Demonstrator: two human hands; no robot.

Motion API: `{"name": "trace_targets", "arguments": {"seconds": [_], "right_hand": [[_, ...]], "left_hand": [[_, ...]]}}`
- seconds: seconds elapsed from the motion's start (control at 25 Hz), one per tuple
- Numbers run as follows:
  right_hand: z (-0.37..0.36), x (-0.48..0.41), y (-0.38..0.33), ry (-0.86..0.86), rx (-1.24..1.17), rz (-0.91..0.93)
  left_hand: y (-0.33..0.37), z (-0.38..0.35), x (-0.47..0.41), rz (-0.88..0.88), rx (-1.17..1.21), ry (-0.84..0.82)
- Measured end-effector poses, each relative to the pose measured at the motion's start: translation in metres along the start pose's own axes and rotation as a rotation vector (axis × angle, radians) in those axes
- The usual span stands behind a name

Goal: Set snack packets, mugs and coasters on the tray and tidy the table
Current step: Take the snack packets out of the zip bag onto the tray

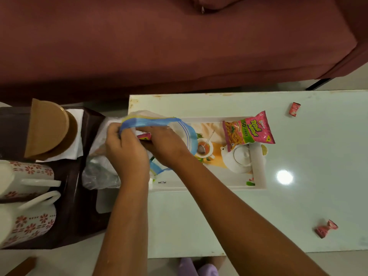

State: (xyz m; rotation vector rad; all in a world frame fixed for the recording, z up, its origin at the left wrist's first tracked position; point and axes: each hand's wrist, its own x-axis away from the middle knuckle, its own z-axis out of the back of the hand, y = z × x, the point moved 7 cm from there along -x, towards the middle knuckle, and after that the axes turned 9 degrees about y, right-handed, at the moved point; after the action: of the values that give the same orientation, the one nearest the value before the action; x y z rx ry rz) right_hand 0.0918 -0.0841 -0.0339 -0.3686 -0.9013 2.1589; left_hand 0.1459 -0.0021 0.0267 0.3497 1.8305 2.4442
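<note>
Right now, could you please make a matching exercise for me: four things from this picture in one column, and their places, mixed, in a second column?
1. snack packet
2. zip bag
3. coasters
4. sweet wrapper

a. on the white napkin
b. on the bare table, outside the tray
c. on the tray
d. in the left hand's grip

Pairs: 1-c, 2-d, 3-a, 4-b

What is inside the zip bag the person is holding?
Inside the zip bag, only a corner of a pink packet shows, between the left hand and right hand. Hands and crumpled plastic cover the rest.
</note>
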Motion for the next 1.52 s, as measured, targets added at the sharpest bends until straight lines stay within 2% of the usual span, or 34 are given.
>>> {"name": "trace_targets", "arguments": {"seconds": [0.08,0.2,0.36,0.48,0.56,0.68,0.84,1.04,1.24,1.36,1.44,1.52], "right_hand": [[0.019,0.014,0.010,0.097,-0.096,-0.058],[0.054,0.046,0.036,0.272,-0.277,-0.189],[0.083,0.093,0.097,0.659,-1.094,-0.742],[0.078,0.109,0.143,0.838,-1.325,-1.020],[0.067,0.112,0.161,0.898,-1.456,-1.114],[0.051,0.112,0.178,1.015,-1.598,-1.143],[0.039,0.096,0.186,1.036,-1.614,-1.141],[0.031,0.080,0.186,1.073,-1.510,-1.204],[0.029,0.097,0.187,1.115,-1.232,-1.357],[0.020,0.106,0.184,1.085,-1.199,-1.423],[0.020,0.108,0.181,1.075,-1.135,-1.432],[0.034,0.111,0.172,1.136,-0.928,-1.371]], "left_hand": [[-0.013,-0.002,-0.005,-0.010,-0.130,-0.046],[-0.033,-0.003,-0.016,0.013,-0.195,-0.056],[-0.044,-0.016,-0.016,0.010,-0.246,-0.107],[-0.044,-0.028,-0.010,-0.051,-0.301,-0.160],[-0.045,-0.035,-0.006,-0.074,-0.348,-0.193],[-0.047,-0.037,-0.002,-0.093,-0.364,-0.208],[-0.050,-0.040,-0.001,-0.102,-0.385,-0.211],[-0.053,-0.049,0.003,-0.091,-0.388,-0.256],[-0.047,-0.052,0.004,-0.106,-0.404,-0.247],[-0.046,-0.054,0.003,-0.108,-0.410,-0.242],[-0.046,-0.055,0.003,-0.105,-0.402,-0.246],[-0.045,-0.052,0.003,-0.088,-0.397,-0.240]]}}
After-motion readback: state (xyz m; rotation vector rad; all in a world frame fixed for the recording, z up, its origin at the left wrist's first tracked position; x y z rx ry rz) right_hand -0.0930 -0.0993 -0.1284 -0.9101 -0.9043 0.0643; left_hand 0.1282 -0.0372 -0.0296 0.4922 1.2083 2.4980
